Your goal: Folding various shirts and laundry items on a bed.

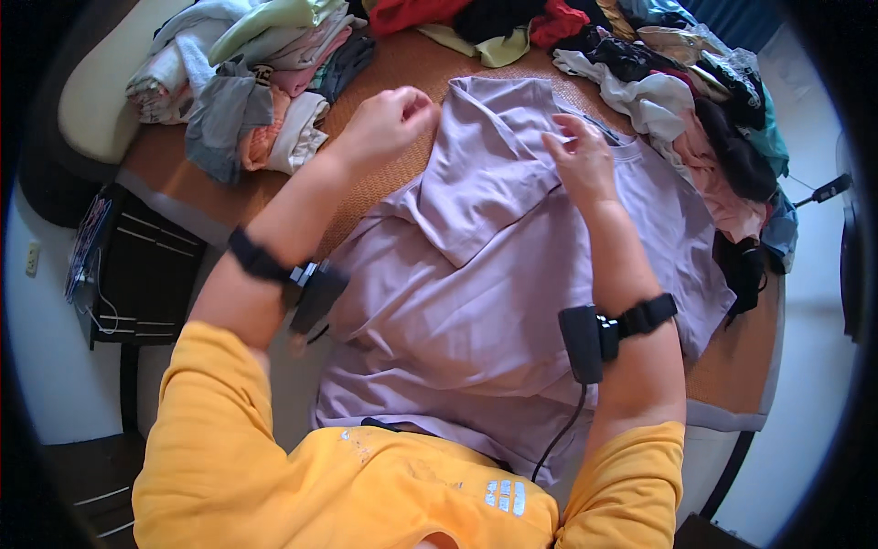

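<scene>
A lilac long-sleeved top [457,311] lies spread over the woven mat, its lower part hanging over the near edge toward my body. One sleeve [485,183] is folded across the garment, with creases running through it. Just left of that sleeve's edge, my left hand [395,119] hovers with its fingers curled in and no cloth visible in them. My right hand [583,165] is above the top beside the neckline [622,142], fingers bent and apart, holding nothing I can see. Both forearms wear black straps with small devices.
Folded clothes [265,91] are stacked at the far left. A loose heap of mixed clothes [704,119] runs along the right side, and red and black garments [494,23] lie at the back. A dark cabinet [146,265] stands left of the mat-covered bed [732,380].
</scene>
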`<action>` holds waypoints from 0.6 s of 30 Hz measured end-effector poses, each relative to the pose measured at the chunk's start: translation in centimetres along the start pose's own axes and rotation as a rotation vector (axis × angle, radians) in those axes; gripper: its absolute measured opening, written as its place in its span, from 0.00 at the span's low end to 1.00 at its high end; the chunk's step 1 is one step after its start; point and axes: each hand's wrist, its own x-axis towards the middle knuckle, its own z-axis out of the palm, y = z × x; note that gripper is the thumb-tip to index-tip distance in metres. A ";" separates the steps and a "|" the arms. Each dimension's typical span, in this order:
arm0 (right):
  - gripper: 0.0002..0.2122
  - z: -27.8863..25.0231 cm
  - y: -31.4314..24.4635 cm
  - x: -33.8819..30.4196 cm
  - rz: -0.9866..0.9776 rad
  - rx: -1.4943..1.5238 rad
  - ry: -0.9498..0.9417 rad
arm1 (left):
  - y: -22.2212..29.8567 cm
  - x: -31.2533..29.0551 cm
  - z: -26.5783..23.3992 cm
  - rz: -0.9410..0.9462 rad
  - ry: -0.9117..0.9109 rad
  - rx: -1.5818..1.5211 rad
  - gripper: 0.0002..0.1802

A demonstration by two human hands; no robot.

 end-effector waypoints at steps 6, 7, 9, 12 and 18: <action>0.16 -11.8 9.0 -2.4 0.007 -0.386 0.184 | -2.1 8.6 4.9 -0.289 -0.186 0.181 0.29; 0.16 -14.6 11.7 -3.7 0.059 -0.433 0.207 | -2.0 9.6 5.9 -0.250 -0.118 0.135 0.28; 0.17 -18.5 13.6 -6.6 0.269 -0.462 0.176 | -3.2 11.6 6.5 -0.262 0.145 0.055 0.25; 0.19 -22.0 16.8 -11.5 0.284 -0.468 0.226 | -6.4 14.5 4.7 -0.210 0.271 0.339 0.20; 0.27 -21.0 18.6 -16.0 0.409 -0.668 0.176 | -12.3 13.4 3.4 -0.411 0.184 0.650 0.21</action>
